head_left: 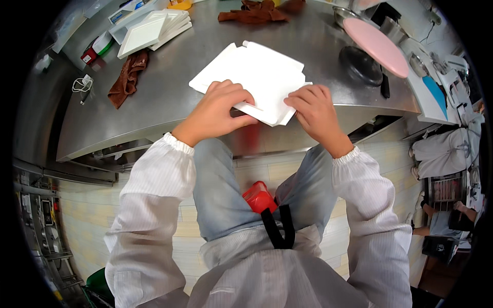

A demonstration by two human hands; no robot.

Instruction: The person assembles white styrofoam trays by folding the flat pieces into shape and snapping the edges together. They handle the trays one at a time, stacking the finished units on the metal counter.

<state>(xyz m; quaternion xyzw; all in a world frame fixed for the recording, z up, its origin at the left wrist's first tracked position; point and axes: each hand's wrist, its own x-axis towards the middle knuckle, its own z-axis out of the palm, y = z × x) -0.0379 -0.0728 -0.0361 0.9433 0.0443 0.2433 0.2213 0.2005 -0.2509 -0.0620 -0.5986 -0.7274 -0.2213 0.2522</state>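
A white cardboard box blank (251, 72), partly folded, lies on the steel table and sticks out over its near edge. My left hand (223, 108) grips the near left edge, thumb beneath and fingers on top, where a narrow flap is turned up. At the near right corner, my right hand (314, 109) pinches the card between thumb and fingers. The card's underside is hidden.
The steel table (169, 87) carries a stack of white folded boxes (146, 35), brown cloths (127, 77), a white cable (82, 84), a black frying pan (362, 65) and a pink round board (375, 46). A red object (258, 196) is below, between my legs.
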